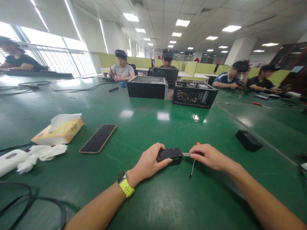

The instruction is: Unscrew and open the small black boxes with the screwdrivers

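Note:
My left hand (149,161), with a yellow-strapped watch on the wrist, is closed around a small flat black box (169,154) held just above the green table (153,198). My right hand (208,156) is closed in a pinch on a small metal piece (186,154) sticking out of the box's right end. The same hand also holds an orange-handled screwdriver (193,164), whose thin shaft points down toward me onto the table.
A phone (98,138) lies face down to the left, beside a tissue box (59,130) and crumpled tissues (42,153). Another black box (248,140) sits right. Two open computer cases (171,89) stand farther back. Cables (31,201) loop near left. Several people sit around the table.

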Demonstrator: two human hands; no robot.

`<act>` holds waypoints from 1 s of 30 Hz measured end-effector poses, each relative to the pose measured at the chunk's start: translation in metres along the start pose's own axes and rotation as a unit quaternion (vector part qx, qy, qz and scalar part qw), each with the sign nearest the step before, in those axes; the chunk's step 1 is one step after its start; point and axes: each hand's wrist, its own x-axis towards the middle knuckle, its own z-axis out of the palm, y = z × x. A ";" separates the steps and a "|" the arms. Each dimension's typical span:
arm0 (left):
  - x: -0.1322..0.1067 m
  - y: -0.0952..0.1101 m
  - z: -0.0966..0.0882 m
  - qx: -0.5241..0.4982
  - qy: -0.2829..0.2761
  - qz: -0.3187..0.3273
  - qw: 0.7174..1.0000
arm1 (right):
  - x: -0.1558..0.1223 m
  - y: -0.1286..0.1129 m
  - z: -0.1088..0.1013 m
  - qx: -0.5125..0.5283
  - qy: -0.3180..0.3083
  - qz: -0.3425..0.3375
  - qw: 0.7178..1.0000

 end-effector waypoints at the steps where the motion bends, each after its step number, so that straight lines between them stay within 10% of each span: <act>1: 0.000 0.000 0.000 -0.005 0.002 -0.005 1.000 | 0.000 -0.001 0.001 -0.008 -0.002 0.001 1.000; 18: 0.001 -0.003 0.000 -0.052 0.014 -0.009 0.999 | -0.004 -0.007 -0.005 0.064 -0.036 0.012 0.997; 30: 0.002 0.004 0.007 -0.060 0.030 -0.026 0.997 | -0.008 -0.031 0.042 -0.074 0.006 0.105 0.992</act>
